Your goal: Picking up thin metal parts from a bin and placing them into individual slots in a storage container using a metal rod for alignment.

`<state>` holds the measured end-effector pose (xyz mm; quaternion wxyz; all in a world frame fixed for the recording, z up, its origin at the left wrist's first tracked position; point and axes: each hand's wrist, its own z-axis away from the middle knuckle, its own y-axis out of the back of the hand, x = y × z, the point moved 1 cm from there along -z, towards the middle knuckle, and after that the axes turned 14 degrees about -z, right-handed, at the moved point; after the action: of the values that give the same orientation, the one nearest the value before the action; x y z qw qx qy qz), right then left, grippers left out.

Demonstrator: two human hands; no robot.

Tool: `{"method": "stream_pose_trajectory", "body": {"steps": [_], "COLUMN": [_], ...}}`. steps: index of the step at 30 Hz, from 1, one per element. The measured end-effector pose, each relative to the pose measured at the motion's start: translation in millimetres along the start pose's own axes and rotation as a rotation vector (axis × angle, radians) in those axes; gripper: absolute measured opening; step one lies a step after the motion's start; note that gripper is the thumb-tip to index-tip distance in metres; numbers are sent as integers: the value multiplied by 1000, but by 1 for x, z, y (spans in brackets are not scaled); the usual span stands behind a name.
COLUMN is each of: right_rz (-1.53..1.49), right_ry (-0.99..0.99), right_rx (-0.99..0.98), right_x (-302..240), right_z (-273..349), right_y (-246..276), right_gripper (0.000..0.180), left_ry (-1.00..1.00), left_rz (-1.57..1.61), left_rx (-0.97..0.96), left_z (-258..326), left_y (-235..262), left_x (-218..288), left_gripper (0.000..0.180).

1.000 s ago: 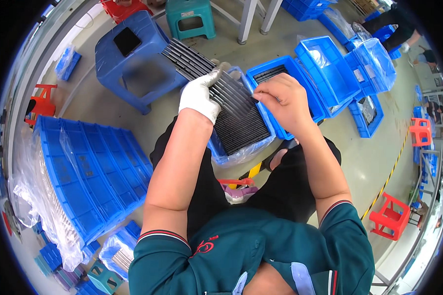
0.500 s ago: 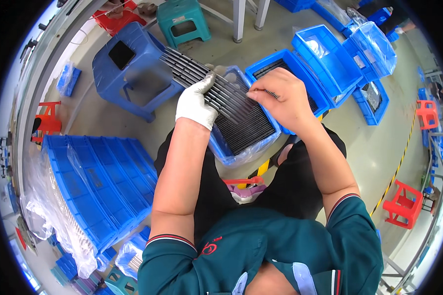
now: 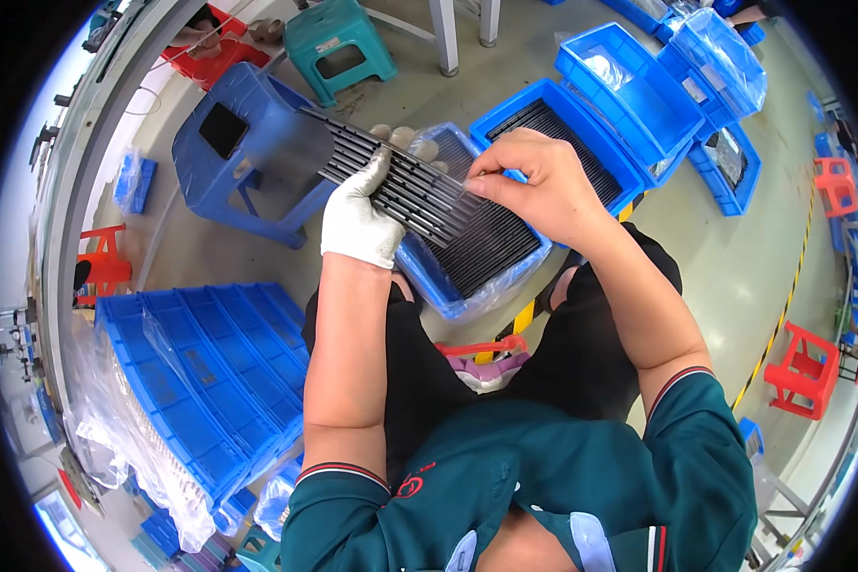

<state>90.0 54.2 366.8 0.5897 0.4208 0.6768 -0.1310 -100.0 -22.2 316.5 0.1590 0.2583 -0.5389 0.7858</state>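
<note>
At nine o'clock I see a stack of long blue ribbed plastic trays (image 3: 210, 372), its outer edge draped in crinkled clear plastic film (image 3: 114, 419). Toward eleven o'clock stands a blue moulded plastic stool (image 3: 248, 153), half hidden behind the parts. My left hand (image 3: 357, 214), in a white knit glove, is closed around a flat bundle of thin black ribbed strips (image 3: 391, 176), held slanted; its far end blurs out, and I cannot count the strips. My bare right hand (image 3: 534, 181) pinches the bundle's near end between thumb and fingertips. Just beneath sits a blue plastic bin lined with clear film (image 3: 467, 276), resting on my lap and packed with more black strips. At one o'clock lie further open blue plastic bins (image 3: 629, 91); at three o'clock, a red plastic stool (image 3: 801, 372) on the floor.
</note>
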Motion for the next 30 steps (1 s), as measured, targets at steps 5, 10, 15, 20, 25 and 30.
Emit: {"method": "stream_pose_trajectory", "body": {"steps": [5,10,15,20,25,30], "right_rz": [48,87,215,234,197,95], "right_ry": [77,116,325,293,218,130], "right_rx": [-44,-95,-127,-101,-16,186], "right_x": [0,1,-3,1,0,0], "right_z": [-1,-4,-4,0,0,-1], "right_y": [-1,0,-3,-8,-7,-9], "right_gripper": [9,8,9,10,10,7], "left_ry": [21,21,33,30,34,47], "left_rz": [-50,-64,-5,-38,-12,-78], "left_rx": [2,3,-8,63,155,249], "left_z": [4,6,2,2,-3,2], "left_y": [-4,-6,-3,-3,-1,-7], "left_x": [3,2,-2,-2,-2,1], "left_gripper": [27,27,23,22,21,17]}}
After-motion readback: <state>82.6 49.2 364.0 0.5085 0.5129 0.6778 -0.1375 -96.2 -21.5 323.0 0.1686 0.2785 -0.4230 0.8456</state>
